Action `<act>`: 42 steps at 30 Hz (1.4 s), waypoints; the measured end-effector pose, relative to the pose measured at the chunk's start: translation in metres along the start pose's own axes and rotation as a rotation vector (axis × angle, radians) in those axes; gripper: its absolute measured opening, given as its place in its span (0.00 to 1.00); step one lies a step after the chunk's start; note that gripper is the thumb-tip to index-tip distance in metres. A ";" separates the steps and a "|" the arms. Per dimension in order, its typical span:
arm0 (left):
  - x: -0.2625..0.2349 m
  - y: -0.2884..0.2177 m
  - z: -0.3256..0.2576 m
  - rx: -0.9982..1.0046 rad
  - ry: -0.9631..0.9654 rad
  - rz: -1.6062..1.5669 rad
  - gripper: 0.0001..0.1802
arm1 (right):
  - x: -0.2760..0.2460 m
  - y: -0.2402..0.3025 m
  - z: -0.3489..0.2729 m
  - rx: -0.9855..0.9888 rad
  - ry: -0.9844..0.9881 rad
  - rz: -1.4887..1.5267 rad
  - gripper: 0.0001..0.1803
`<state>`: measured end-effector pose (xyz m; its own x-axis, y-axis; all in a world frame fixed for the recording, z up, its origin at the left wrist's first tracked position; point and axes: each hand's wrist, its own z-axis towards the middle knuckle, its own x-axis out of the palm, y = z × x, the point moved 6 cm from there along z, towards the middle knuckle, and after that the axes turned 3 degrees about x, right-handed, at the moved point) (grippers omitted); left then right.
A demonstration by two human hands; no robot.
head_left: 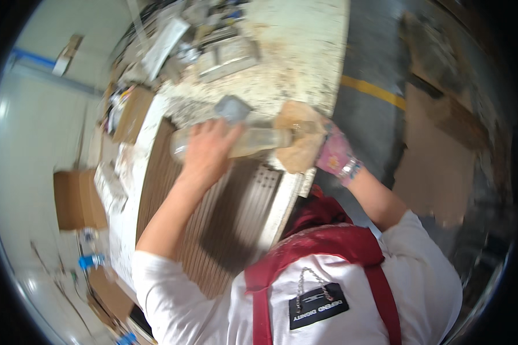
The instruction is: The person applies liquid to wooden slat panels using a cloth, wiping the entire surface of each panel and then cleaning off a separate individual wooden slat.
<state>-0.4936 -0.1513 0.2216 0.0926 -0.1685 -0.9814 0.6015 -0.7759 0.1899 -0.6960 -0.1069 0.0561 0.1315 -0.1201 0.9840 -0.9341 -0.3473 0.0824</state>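
My left hand [208,149] is bare and wraps round a translucent plastic bottle [259,141]. The bottle is tipped on its side, its neck pointing right, above the end of a stack of long brown strips [193,241]. At the bottle's mouth is a tan cloth [298,156], creased and somewhat blurred. My right hand [334,150], in a pink patterned glove, grips this cloth by its right side; its fingertips are partly hidden behind it. Just beyond the bottle a small grey block-like piece [232,108] lies on the worn white table [293,46].
Scraps and a beige block [227,57] are heaped at the table's far left. Cardboard boxes [77,198] stand along the left wall. Right of the table runs a grey floor with a yellow line [374,92], and beyond it lies flat cardboard [434,167].
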 end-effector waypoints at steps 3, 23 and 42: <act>0.018 0.002 0.024 -0.046 -0.062 -0.226 0.40 | 0.035 0.005 0.000 -0.004 0.118 -0.003 0.25; 0.162 0.105 0.154 -0.580 -0.736 -1.014 0.49 | -0.022 0.062 -0.030 -0.002 0.055 -0.327 0.35; 0.137 0.161 -0.562 -1.402 -0.296 0.050 0.32 | 0.143 -0.238 0.117 -0.042 0.099 -1.058 0.26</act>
<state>0.0622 0.0423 0.1007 0.0755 -0.4306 -0.8994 0.8906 0.4347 -0.1334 -0.4161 -0.1499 0.1588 0.8577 0.3015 0.4165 -0.3710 -0.1979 0.9073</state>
